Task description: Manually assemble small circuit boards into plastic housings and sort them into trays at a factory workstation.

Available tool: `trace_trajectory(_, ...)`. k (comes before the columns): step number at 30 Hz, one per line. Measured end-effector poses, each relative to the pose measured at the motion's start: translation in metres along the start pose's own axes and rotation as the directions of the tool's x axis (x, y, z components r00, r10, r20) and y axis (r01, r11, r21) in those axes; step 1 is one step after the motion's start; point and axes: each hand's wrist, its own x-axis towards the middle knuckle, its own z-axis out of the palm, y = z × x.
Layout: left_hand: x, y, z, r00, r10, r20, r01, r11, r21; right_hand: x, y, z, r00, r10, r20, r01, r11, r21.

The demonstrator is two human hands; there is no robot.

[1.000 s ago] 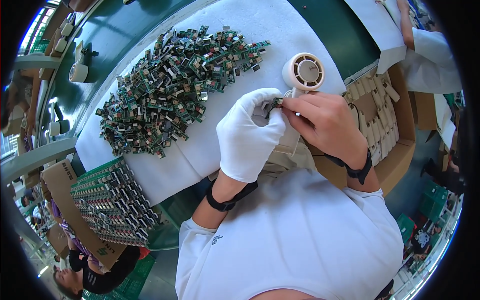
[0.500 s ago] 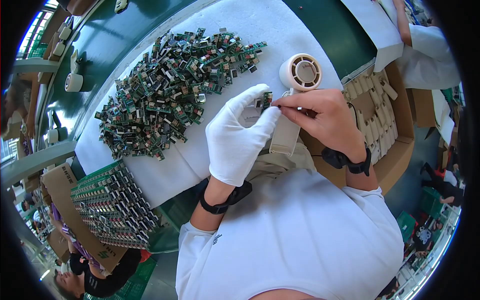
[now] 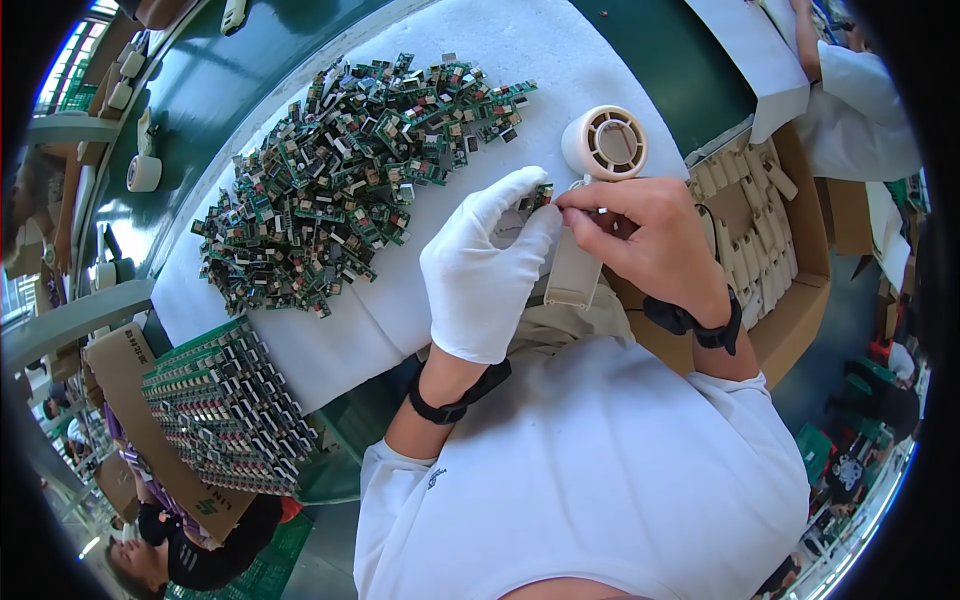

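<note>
My left hand, in a white glove, pinches a small green circuit board between thumb and fingers. Bare and closed, my right hand has its thumb and forefinger together at the board's right side; whatever is between those fingertips is too small to make out. Under both hands lies a cream handheld fan. Its round slotted head points away from me, and its opened handle shell reaches toward my lap. My hands hide the middle of the handle.
A large heap of small circuit boards covers the white foam sheet at left. Joined board panels stand in a carton at lower left. To my right, a cardboard box holds several cream handle shells. A co-worker's sleeve shows beyond.
My left hand has shifted slightly right with the circuit board, which has turned a little. My right fingertips stay beside it. The fan appears almost unmoved.
</note>
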Motion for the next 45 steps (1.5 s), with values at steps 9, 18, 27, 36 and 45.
trace_trajectory(9, 0.004, 0.005, -0.015, 0.979, -0.101, 0.176, 0.131, 0.978, -0.163, -0.005, -0.001, 0.009, 0.989, 0.017, -0.149, -0.014, 1.000, 0.018)
trace_trajectory(18, 0.002, 0.003, -0.015, 0.977, -0.085, 0.196, 0.128, 0.966, -0.222, -0.006, 0.001, 0.006, 0.970, -0.199, -0.141, 0.182, 0.975, -0.125)
trace_trajectory(27, -0.001, 0.001, -0.013, 0.983, -0.003, 0.184, 0.046, 0.973, -0.228, -0.006, -0.004, 0.003, 0.920, -0.363, -0.146, 0.291, 0.884, -0.365)
trace_trajectory(36, -0.006, -0.007, 0.002, 0.938, 0.347, 0.008, -0.347, 0.937, 0.049, -0.014, -0.013, 0.020, 0.952, -0.055, -0.301, 0.031, 0.996, -0.084)
trace_trajectory(45, -0.011, -0.009, 0.016, 0.846, 0.532, -0.038, -0.502, 0.818, 0.281, -0.014, -0.020, 0.016, 0.954, 0.086, -0.289, -0.071, 0.996, 0.061)
